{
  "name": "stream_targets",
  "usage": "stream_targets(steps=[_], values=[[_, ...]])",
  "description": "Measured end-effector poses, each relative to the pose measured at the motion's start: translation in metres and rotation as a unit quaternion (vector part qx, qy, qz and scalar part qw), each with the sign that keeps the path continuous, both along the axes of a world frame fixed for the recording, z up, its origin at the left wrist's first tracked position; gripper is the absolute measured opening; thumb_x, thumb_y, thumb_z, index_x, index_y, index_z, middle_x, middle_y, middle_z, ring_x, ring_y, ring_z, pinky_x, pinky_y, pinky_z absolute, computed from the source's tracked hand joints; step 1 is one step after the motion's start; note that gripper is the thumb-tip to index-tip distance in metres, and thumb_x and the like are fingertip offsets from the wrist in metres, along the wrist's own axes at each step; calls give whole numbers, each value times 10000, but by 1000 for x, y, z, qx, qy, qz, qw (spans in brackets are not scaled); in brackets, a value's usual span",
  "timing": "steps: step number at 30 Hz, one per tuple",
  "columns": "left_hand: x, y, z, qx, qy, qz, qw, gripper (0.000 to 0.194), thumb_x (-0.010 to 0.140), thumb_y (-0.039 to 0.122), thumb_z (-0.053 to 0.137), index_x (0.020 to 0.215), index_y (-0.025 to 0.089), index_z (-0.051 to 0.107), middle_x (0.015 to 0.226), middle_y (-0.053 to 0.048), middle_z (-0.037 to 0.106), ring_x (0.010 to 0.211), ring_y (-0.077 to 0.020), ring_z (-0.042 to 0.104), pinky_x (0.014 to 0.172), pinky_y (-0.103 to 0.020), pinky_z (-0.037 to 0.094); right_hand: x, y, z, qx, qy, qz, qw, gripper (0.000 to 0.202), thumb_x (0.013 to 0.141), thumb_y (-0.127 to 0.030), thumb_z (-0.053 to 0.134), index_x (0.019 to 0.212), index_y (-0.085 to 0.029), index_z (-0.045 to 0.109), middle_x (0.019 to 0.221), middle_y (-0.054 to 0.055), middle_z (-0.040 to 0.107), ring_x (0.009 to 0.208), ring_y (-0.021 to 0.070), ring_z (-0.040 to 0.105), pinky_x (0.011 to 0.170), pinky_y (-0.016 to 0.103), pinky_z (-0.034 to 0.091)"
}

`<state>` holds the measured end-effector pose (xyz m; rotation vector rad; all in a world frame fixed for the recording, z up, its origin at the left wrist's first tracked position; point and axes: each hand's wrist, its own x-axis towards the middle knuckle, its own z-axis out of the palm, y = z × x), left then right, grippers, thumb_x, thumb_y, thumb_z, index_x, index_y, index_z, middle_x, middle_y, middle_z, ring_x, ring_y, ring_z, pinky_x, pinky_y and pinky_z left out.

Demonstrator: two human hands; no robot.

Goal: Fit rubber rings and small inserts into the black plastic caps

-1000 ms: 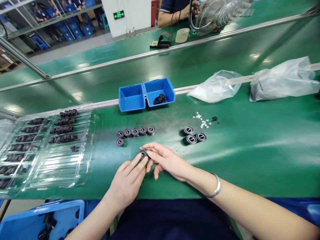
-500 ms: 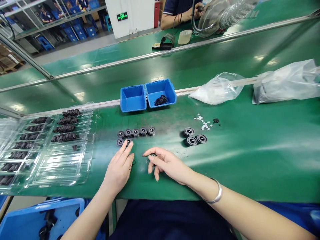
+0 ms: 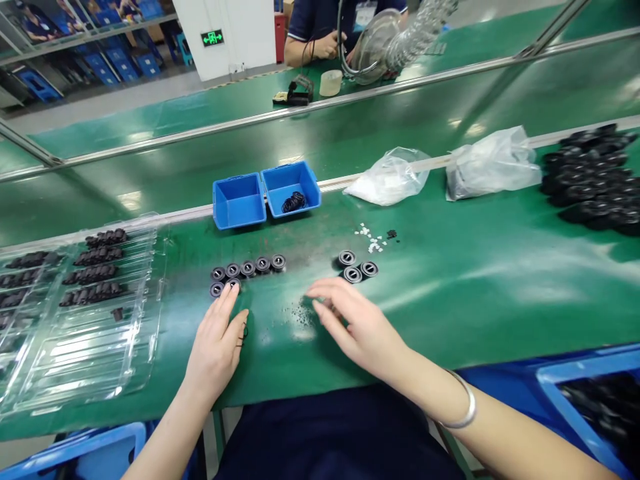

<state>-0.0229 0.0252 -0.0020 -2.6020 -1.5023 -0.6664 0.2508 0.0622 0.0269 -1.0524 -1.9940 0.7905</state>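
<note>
two bins (image 3: 240, 200) stand beyond cylinders (image 3: 248, 268); left hand (image 3: 215, 340) seemingly touches one.

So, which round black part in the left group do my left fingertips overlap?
The right-hand black part of the nearer row of two; your left hand partly covers it, while the group's others show uncovered.

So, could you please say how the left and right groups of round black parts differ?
The left group has seven parts in two rows; the right group has three, clustered together. Left-group parts look smaller than right-group ones. The left hand partly covers one left-group part; no hand covers the right group. Both groups stand on the green table.
</note>
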Motion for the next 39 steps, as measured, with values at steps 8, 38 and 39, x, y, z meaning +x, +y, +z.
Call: stream_targets(steps=[8, 38, 39], values=[[13, -18, 27, -163, -167, 27, 972, 187, 945, 151, 507, 1063, 192, 646, 1000, -57, 692, 983, -156, 645, 873, -272, 522, 32, 4, -20, 68, -185, -150, 969, 245, 967, -213, 438, 1180, -134, 530, 1192, 176, 522, 934, 258, 622, 787, 401, 545], [18, -20, 19, -92, -161, -20, 982, 260, 897, 73, 557, 1120, 192, 618, 1050, -81, 704, 972, -178, 656, 842, -313, 512, -42, 24, -12, -286, 78, 72, 952, 217, 862, -272, 592, 680, -162, 543, 1056, 54, 558, 563, 55, 463, 584, 259, 435], [18, -20, 19, -78, -152, -23, 985, 281, 888, 64, 567, 1136, 188, 613, 1078, -91, 698, 987, -183, 654, 847, -320, 513, -43, 25, -13, -286, 74, 70, 953, 219, 858, -267, 592, 673, -162, 538, 1052, 54, 561, 562, 56, 463, 581, 260, 432]])
